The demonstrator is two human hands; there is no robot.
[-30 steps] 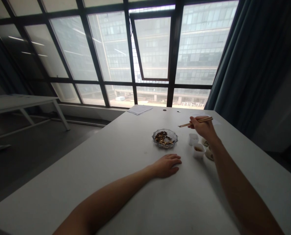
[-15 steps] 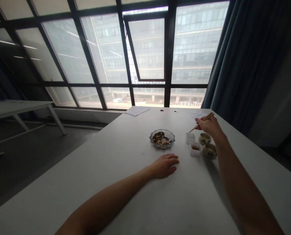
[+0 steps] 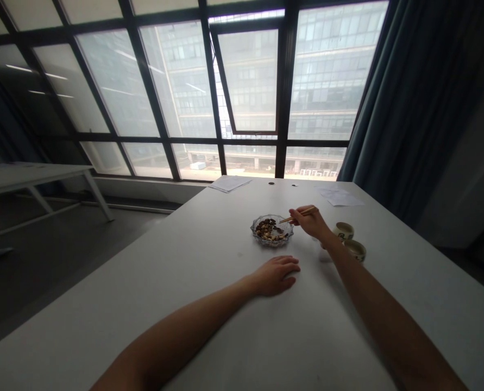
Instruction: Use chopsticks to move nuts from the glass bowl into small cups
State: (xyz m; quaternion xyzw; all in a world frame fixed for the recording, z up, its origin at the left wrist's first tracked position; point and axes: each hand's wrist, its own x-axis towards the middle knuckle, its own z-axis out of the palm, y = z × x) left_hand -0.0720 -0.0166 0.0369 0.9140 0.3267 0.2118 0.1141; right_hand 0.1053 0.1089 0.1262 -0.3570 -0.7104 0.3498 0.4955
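"Where's the dish?"

"A cut-glass dish (image 3: 271, 230) of nuts sits mid-counter (image 3: 184, 260), with open room to its left and near side."

"And the grips?"

"Right grip (image 3: 310, 222) closed on wooden chopsticks (image 3: 296, 216), tips at the dish's rim, forearm reaching forward. Left grip (image 3: 275, 276) open, palm down on the counter, just short of the dish. Two ceramic cups (image 3: 343, 231) stand to the right."
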